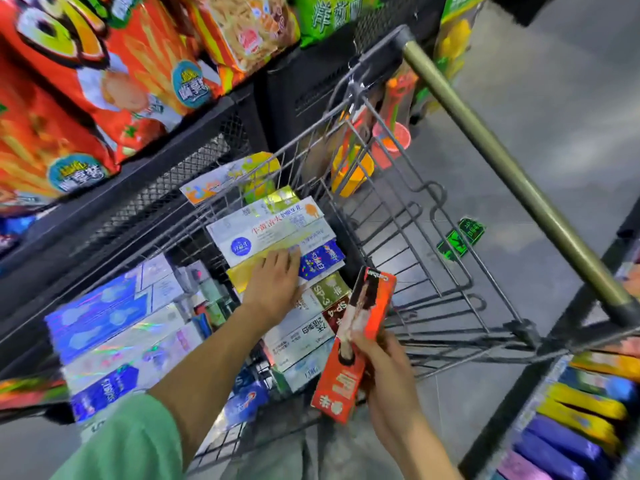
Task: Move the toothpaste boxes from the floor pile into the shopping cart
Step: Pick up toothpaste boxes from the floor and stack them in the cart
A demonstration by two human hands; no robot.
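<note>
A grey wire shopping cart fills the middle of the view, its olive handle bar at the right. Several toothpaste boxes lie stacked inside it, among them a white one with red lettering and a yellow one. My left hand lies flat with straight fingers on the yellow and blue boxes in the cart. My right hand grips a long red toothpaste box near its middle, holding it tilted above the cart's near edge. More boxes in blue and iridescent packs lie at the cart's left.
A black mesh shelf with red and green snack bags stands close on the left. Colourful packets fill a shelf at the lower right. Orange and pink plastic cups hang beyond the cart. Grey floor with a green sticker shows through the wires.
</note>
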